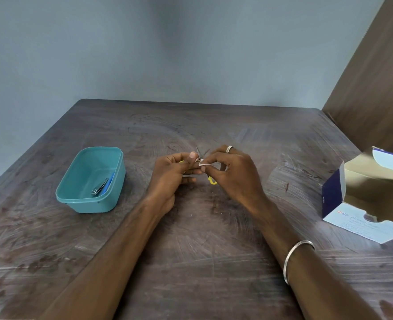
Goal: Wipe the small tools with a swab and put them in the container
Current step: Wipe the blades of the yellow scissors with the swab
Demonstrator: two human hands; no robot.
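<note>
Over the middle of the table, my left hand grips small scissors with yellow handles, blades spread and pointing away from me. My right hand pinches a small white swab against the blades near their pivot. One yellow handle loop pokes out below my right fingers. To the left stands a teal plastic container, and inside it lie a metal nail clipper and a blue tool.
An open white and blue box of alcohol swabs sits at the table's right edge. A brown panel rises behind it. The dark wooden table meets a grey-blue wall at the back.
</note>
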